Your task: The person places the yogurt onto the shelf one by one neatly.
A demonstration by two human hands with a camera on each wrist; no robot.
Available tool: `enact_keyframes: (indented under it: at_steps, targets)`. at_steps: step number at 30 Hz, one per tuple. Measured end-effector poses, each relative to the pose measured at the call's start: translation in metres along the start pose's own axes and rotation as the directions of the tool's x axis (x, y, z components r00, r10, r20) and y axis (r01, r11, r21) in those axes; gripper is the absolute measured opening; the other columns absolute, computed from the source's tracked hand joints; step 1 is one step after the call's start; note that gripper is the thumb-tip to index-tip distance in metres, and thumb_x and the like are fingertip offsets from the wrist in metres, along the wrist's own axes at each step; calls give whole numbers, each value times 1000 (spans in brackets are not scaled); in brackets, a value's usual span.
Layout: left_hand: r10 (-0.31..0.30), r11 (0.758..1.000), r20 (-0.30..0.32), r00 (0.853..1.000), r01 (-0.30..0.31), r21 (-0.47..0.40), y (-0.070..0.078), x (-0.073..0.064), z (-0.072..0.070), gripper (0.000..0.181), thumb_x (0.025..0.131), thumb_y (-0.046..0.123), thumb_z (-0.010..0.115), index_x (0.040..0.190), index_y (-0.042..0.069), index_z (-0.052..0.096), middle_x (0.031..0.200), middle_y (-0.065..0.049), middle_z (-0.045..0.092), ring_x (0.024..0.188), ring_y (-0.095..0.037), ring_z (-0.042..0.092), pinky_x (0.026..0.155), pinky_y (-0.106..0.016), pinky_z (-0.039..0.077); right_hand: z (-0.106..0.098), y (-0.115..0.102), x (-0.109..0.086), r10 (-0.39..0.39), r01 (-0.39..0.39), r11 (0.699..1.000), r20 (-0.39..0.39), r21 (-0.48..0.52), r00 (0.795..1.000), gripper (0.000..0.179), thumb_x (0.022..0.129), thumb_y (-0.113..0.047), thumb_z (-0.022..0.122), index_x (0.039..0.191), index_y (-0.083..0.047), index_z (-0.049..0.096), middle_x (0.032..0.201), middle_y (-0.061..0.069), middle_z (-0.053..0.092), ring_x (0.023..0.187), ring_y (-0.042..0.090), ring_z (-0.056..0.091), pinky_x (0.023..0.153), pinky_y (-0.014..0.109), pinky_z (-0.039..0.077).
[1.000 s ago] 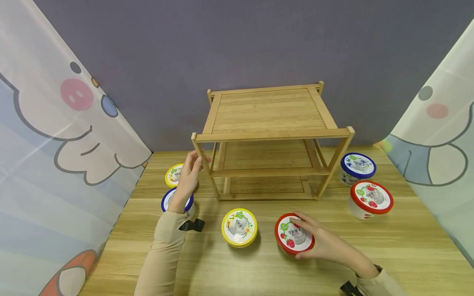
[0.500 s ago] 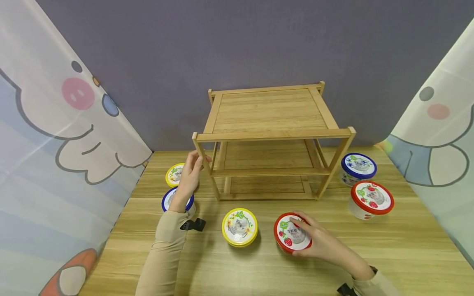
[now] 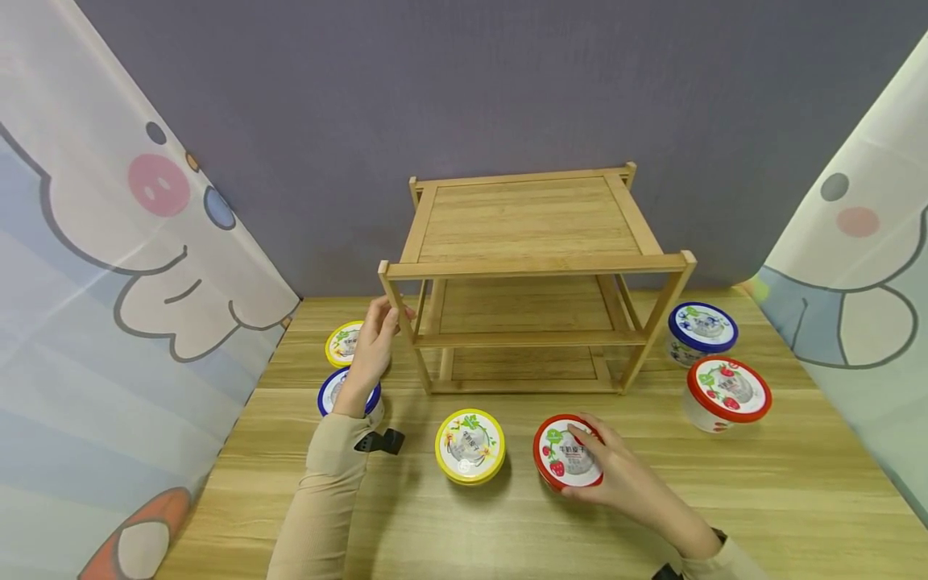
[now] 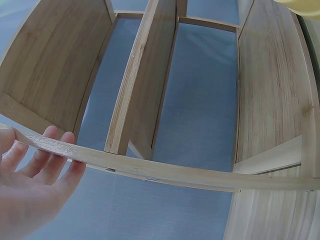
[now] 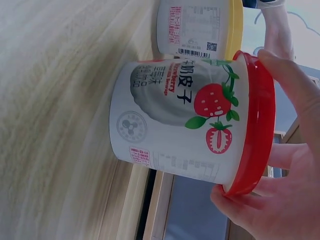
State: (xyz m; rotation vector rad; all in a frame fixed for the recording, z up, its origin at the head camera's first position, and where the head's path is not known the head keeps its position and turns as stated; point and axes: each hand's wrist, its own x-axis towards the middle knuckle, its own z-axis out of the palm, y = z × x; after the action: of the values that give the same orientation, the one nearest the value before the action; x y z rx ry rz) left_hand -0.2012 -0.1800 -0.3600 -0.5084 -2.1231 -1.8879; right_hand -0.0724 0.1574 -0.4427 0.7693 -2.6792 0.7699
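My left hand (image 3: 373,342) holds the front left post of a two-tier-looking wooden shelf rack (image 3: 536,217). In the left wrist view its fingers (image 4: 42,167) wrap behind the post, with the thumb partly cut off at the edge. Front right of the rack, my right hand (image 3: 627,483) grips a white tub with a red lid (image 3: 569,453). The right wrist view shows strawberries printed on this tub (image 5: 175,117), and the thumb and fingers around its lid rim. Just left of it stands a yellow-lidded tub (image 3: 470,447).
Left of the rack stand another yellow-lidded tub (image 3: 342,342) and a blue-lidded tub (image 3: 333,391), both partly behind the left arm. On the right are a second blue-lidded tub (image 3: 702,326) and a second red-lidded tub (image 3: 728,391). Patterned curtains (image 3: 94,322) flank the wooden table (image 3: 406,532).
My right hand has shifted slightly left with the red-lidded tub, bringing it closer to the yellow-lidded one. The left hand keeps its hold on the rack's post.
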Motion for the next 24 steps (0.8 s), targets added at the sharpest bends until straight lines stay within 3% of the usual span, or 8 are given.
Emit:
enact_keyframes:
  at_steps: [9, 16, 24]
  targets:
    - [-6, 1000, -5, 1000, 6, 25, 0, 0, 0, 24, 97, 17, 33, 117, 5, 41, 101, -30, 48, 102, -35, 47, 87, -39, 36, 3, -3, -1, 38, -39, 999, -25, -22, 999, 75, 57, -45, 78, 113, -1, 56, 121, 21, 45, 106, 36, 48, 75, 46, 45]
    - [-8, 1000, -7, 1000, 8, 20, 0, 0, 0, 22, 97, 16, 32, 115, 7, 42, 101, -30, 47, 102, -35, 46, 87, -38, 35, 7, -3, -4, 71, -69, 997, -38, 35, 997, 74, 57, -38, 80, 117, -4, 53, 124, 25, 39, 108, 38, 45, 76, 48, 45]
    - [-11, 1000, -4, 1000, 11, 11, 1, 0, 1, 24, 97, 16, 33, 116, 4, 41, 101, -30, 48, 103, -37, 45, 88, -39, 34, 15, -1, -8, 62, -54, 995, -105, 78, 992, 82, 51, -31, 84, 119, -3, 48, 125, 27, 35, 107, 39, 45, 74, 50, 45]
